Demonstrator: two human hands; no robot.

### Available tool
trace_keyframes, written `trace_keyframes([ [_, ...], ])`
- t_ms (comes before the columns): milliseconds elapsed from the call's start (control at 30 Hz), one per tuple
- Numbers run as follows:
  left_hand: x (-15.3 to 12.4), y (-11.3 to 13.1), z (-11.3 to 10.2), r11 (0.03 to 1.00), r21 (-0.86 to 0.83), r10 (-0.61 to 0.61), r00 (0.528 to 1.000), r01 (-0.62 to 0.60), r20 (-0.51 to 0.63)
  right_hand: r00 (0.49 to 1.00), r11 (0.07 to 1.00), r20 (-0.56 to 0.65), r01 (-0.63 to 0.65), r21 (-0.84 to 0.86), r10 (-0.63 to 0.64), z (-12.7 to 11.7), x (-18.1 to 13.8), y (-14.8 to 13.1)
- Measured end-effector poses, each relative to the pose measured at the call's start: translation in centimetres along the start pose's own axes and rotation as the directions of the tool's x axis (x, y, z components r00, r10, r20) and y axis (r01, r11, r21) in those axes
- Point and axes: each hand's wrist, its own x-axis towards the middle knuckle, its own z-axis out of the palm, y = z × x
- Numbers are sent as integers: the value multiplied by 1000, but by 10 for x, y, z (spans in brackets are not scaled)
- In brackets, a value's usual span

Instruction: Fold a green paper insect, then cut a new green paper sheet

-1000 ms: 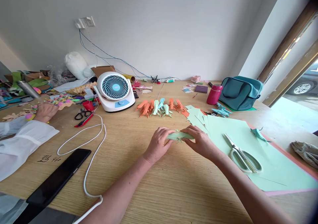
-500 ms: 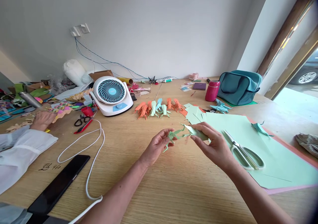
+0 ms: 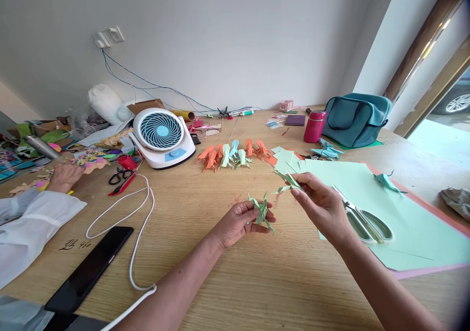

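Note:
My left hand (image 3: pixel 238 222) is closed around a light green folded-paper piece (image 3: pixel 262 209) with thin legs sticking out between the fingers. To the right and a bit higher, my right hand (image 3: pixel 318 201) pinches another light green folded-paper figure (image 3: pixel 290 180), its narrow points facing left. The two pieces are apart. Behind them, a row of finished-looking paper figures stands on the table: orange ones (image 3: pixel 209 160), pale green ones (image 3: pixel 242 158) and a blue one (image 3: pixel 235 148). White-handled scissors (image 3: pixel 367 223) lie on green paper sheets (image 3: pixel 407 228) beside my right forearm.
A fan (image 3: pixel 161 137) stands back left, with a white cable (image 3: pixel 151 223) looping toward a black phone (image 3: pixel 90 267). At far left a co-worker's hand (image 3: pixel 65 177) rests among craft scraps. A pink flask (image 3: pixel 315 126) and teal bag (image 3: pixel 356 121) stand back right.
My hands have drawn apart: the left moved slightly down and right with its paper piece turned, the right moved up and right, tilting its figure. The view has shifted slightly.

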Motion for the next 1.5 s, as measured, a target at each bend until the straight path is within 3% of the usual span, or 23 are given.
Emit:
trace_keyframes([
  [167,2,-4,0,983,176,60,995,-45,-82,1000,1000,2,-3,-28,3,2,-1,-2],
  [267,2,-5,1,983,178,69,988,-45,-136,1000,999,5,-4,-32,4,3,-1,-1],
  [400,2,-5,4,991,136,33,991,-15,-128,1000,999,6,8,-41,-7,4,-1,2],
  [533,4,-7,5,963,270,43,989,-2,-145,1000,999,8,0,-34,1,3,-1,5],
  [733,4,-11,1,866,492,210,958,-89,-196,998,995,12,64,-73,-63,3,-2,3],
  [900,2,-9,1,695,695,398,903,-184,-160,991,986,45,129,-108,-125,6,-6,-6],
  [1100,3,-5,-1,453,840,572,820,-299,-17,976,965,114,201,-171,-183,11,-19,-13],
  [1200,0,-4,-2,251,934,615,787,-253,48,976,957,98,210,-199,-193,13,-26,-15],
  [1367,-4,0,-3,-100,989,609,780,-109,147,982,948,97,180,-262,-160,14,-35,-11],
  [1500,-6,2,-1,-190,976,591,782,-103,197,985,951,152,120,-285,-78,23,-40,-1],
])
